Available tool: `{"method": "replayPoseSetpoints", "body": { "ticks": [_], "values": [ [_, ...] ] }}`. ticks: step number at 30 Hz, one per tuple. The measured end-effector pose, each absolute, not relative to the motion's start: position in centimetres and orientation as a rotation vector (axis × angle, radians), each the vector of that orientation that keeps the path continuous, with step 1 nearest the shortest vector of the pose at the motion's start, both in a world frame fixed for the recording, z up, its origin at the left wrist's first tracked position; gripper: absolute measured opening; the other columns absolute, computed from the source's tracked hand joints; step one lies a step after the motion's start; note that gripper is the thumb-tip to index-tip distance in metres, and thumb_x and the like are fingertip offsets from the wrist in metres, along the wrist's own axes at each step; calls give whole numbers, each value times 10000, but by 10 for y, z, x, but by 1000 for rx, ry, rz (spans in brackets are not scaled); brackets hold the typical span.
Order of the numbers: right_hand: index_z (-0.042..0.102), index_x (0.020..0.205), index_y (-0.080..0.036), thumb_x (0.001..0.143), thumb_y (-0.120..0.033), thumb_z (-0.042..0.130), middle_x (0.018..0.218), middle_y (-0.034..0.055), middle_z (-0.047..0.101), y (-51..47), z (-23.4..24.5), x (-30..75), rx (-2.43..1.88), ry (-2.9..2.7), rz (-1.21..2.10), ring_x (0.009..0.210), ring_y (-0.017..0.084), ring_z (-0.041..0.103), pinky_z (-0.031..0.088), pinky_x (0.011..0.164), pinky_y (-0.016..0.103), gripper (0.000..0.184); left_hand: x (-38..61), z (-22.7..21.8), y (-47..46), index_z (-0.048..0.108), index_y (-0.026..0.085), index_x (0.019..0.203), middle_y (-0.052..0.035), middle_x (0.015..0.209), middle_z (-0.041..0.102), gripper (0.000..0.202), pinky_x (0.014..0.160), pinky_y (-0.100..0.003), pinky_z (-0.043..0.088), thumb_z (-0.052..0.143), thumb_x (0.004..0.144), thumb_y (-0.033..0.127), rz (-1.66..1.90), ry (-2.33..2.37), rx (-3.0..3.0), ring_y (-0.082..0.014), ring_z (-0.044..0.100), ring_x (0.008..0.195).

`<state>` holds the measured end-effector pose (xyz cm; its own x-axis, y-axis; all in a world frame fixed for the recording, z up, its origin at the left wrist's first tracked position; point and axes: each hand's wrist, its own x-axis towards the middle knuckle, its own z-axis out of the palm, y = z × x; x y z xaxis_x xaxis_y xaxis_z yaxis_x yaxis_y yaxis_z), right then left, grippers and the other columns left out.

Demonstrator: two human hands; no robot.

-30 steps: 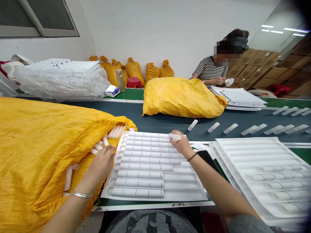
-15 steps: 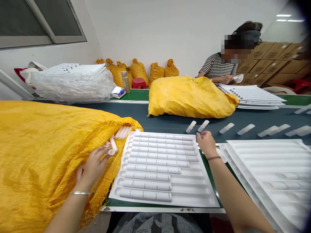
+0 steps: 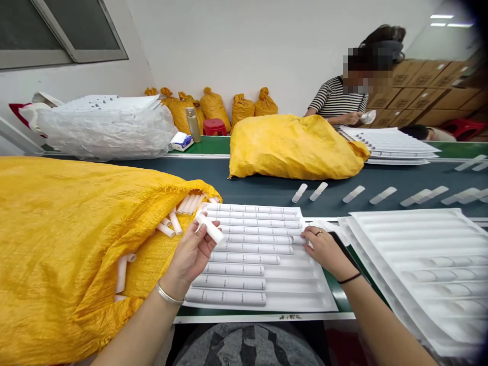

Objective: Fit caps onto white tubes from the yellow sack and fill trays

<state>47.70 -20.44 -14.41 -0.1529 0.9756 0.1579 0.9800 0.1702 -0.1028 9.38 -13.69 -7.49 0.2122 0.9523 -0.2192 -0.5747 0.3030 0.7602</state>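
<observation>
My left hand (image 3: 190,256) is closed around a short white tube (image 3: 211,230), held tilted above the left side of a white moulded tray (image 3: 305,300). Rows of printed white tubes (image 3: 229,297) lie end to end in the tray's grooves, with bare groove at the right of the lower rows. At the tray's right edge, my right hand (image 3: 324,251) pinches a short printed tube (image 3: 298,239) at the end of one row. Left of the tray, loose white tubes (image 3: 175,222) spill from the mouth of a large yellow woven sack (image 3: 76,218).
Stacked white trays (image 3: 412,239) stand at the right. Several white tubes stand along the dark conveyor belt (image 3: 267,190), where another yellow sack (image 3: 297,147) lies. Across the belt, a person in a striped shirt (image 3: 335,99) handles something whitish beside more trays (image 3: 389,142).
My left hand has lifted a white tube out from the sack mouth and moved right, over the tray. My right hand has come back from near the belt to the tray's right edge.
</observation>
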Motion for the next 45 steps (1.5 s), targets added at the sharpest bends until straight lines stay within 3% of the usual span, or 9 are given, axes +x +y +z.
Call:
{"method": "replayPoseSetpoints", "body": {
  "ticks": [5, 11, 14, 18, 20, 24, 33, 41, 45],
  "values": [
    [571, 1000, -138, 798, -201, 558, 936, 105, 629, -213, -116, 453, -1789, -1941, 23, 849, 240, 607, 507, 775, 381, 212, 105, -56, -145, 570, 77, 1094, -99, 952, 677, 235, 746, -176, 580, 384, 951, 91, 1058, 680, 114, -121, 685, 866],
    [548, 1123, -216, 877, -204, 529, 964, 57, 620, -223, -74, 356, -1282, -1709, 502, 823, 166, 598, 514, 731, 305, 247, 129, -61, -160, 574, 141, 1067, -69, 949, 687, 238, 772, -219, 583, 520, 866, 24, 1051, 722, 224, -121, 684, 875],
    [534, 1199, -241, 915, -204, 511, 1015, 60, 611, -219, -67, 333, -1156, -1628, 623, 848, 158, 607, 521, 743, 308, 287, 130, -68, -164, 576, 193, 971, -21, 928, 691, 266, 796, -230, 561, 708, 755, 109, 1074, 725, 475, -117, 674, 867],
    [569, 1196, -251, 902, -124, 524, 1135, 74, 583, -211, -57, 341, -1056, -1791, 465, 1080, 183, 560, 487, 913, 342, 323, 114, -71, -162, 631, 183, 915, 27, 717, 651, 307, 634, -183, 502, 796, 676, 283, 970, 940, 1047, -90, 613, 653],
    [563, 1212, -247, 901, -103, 520, 1136, 74, 586, -208, -52, 347, -990, -1935, 465, 1094, 173, 556, 479, 941, 336, 346, 106, -68, -162, 671, 179, 960, 9, 719, 655, 290, 632, -209, 486, 737, 738, 353, 807, 1011, 1346, -112, 603, 664],
    [544, 1224, -235, 910, -151, 534, 1081, 69, 623, -206, -50, 347, -1012, -1986, 471, 1021, 162, 585, 494, 885, 308, 326, 99, -57, -164, 670, 233, 1087, -30, 1013, 686, 290, 855, -285, 466, 615, 846, 385, 631, 941, 1743, -177, 621, 944],
    [618, 1104, -191, 917, -316, 538, 754, 13, 609, -206, -55, 338, -1249, -1776, 760, 656, 117, 573, 464, 599, 234, 239, 97, -56, -168, 558, 181, 1209, -61, 992, 636, 318, 827, -266, 463, 565, 894, 229, 884, 813, 2350, -158, 584, 928],
    [599, 1134, -186, 930, -328, 512, 924, 62, 673, -218, -57, 325, -1196, -1985, 708, 788, 140, 609, 478, 729, 260, 263, 104, -67, -181, 477, 207, 1313, -60, 941, 631, 401, 776, -276, 504, 518, 916, 252, 799, 757, 2368, -161, 600, 855],
    [658, 982, -172, 817, -330, 668, 953, 93, 645, -203, -70, 321, -1384, -2408, 524, 868, 201, 587, 460, 772, 307, 228, 92, -94, -175, 292, 294, 1455, -76, 1106, 639, 675, 877, -366, 503, 602, 855, 298, 626, 816, 2266, -218, 608, 994]
  ]
}}
